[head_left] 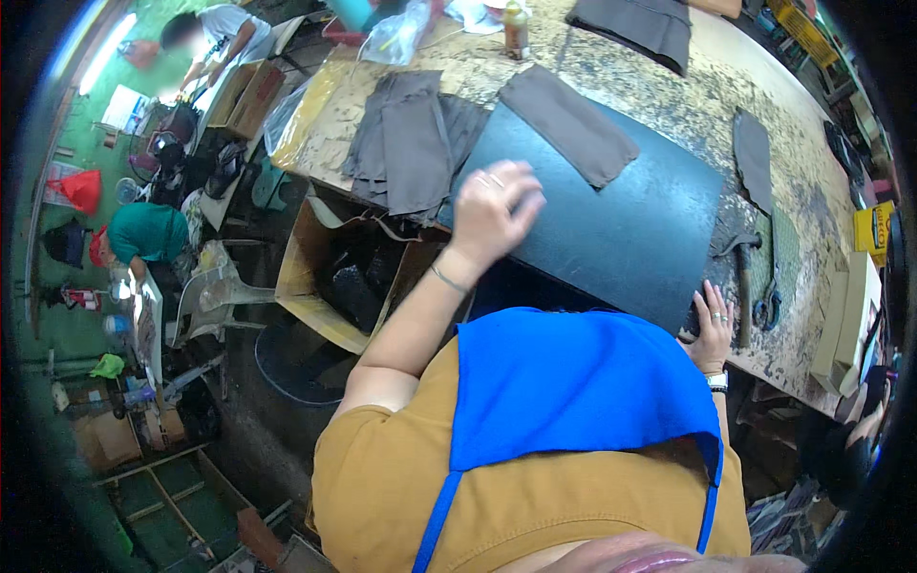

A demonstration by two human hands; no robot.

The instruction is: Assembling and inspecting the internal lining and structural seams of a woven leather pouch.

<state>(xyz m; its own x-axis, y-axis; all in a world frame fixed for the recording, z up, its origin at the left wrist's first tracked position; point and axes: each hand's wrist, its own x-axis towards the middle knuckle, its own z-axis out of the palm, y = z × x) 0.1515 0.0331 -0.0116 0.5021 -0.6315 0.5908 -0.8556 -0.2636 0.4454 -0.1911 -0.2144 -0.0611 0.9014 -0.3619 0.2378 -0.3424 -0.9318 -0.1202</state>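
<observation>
My left hand [497, 212], slightly smeared by motion, is over the left part of a large dark board [621, 224] on the table. Its fingers are loosely bent, thumb apart, and I see nothing in it. My right hand [711, 327] rests at the board's near right corner, fingers spread. On the far part of the board lies a single dark grey-brown fabric piece [570, 126]. Just left of the board, several similar pieces are piled in a fabric stack [415, 143], partly overhanging the table edge.
Right of the board lie a hammer [743, 277], scissors [770, 301] and a narrow fabric piece [753, 158]. More folded fabric [635, 29] and a small bottle [516, 31] stand farther back. An open cardboard box [320, 277] sits below the table's left edge. Two people work at the left.
</observation>
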